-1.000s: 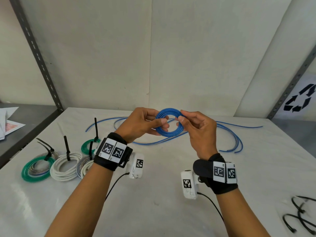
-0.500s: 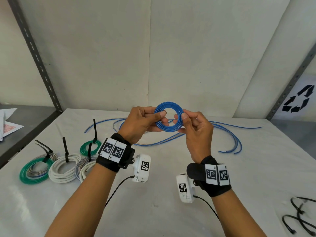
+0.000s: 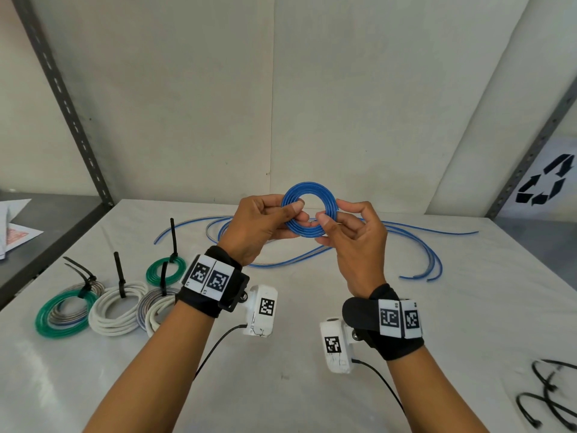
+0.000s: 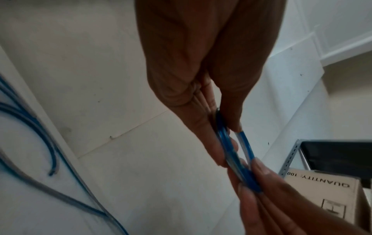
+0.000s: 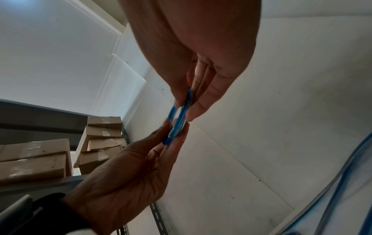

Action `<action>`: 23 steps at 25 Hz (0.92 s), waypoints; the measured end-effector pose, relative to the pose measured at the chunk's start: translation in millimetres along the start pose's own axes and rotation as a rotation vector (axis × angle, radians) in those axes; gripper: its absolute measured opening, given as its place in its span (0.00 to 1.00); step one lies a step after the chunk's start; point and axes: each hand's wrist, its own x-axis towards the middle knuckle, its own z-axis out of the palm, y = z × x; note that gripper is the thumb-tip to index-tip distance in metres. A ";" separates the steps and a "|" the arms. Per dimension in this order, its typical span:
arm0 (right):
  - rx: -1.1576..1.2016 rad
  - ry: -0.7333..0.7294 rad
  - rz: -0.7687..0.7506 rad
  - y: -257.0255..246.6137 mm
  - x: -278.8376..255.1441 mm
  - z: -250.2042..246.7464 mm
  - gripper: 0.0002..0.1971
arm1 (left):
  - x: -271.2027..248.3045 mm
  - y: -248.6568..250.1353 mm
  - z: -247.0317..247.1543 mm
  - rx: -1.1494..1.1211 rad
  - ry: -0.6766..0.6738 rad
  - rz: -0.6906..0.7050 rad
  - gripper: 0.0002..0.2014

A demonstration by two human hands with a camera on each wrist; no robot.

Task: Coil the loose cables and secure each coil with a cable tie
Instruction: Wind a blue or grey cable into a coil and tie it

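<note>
Our left hand (image 3: 259, 226) and right hand (image 3: 352, 242) each pinch the blue coil (image 3: 309, 214), raised above the tabletop (image 3: 312, 385). It looks light and springy (best pinched across all loops); black cable ties (image 3: 549, 398) lie right of it.

Both forearms raised, wrists strapped with black bands; left hand (image 3: 260, 225) curled, thumb and fingers pinching in a tight grip; right hand (image 3: 354, 242) likewise pinching, thumb toward the left.

White table (image 3: 312, 385), tied cable coils (image 3: 115, 310), loose blue cables (image 3: 418, 245), black ties (image 3: 549, 398)
</note>
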 end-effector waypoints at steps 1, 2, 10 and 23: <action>-0.006 -0.010 0.007 0.6 0.8 -1.8 0.13 | -0.1 0.1 0.6 0.027 -0.005 -0.003 0.15; -0.035 -0.040 0.008 1.2 1.6 -4.8 0.12 | 0.4 0.4 1.4 0.063 -0.013 -0.012 0.18; -0.362 -0.327 -0.103 -0.6 0.8 -13.5 0.10 | 2.9 -2.4 10.1 0.252 -0.152 -0.218 0.27; -0.352 -0.309 0.046 -8.7 11.2 -29.0 0.10 | 16.0 -11.8 39.1 0.152 -0.043 -0.275 0.21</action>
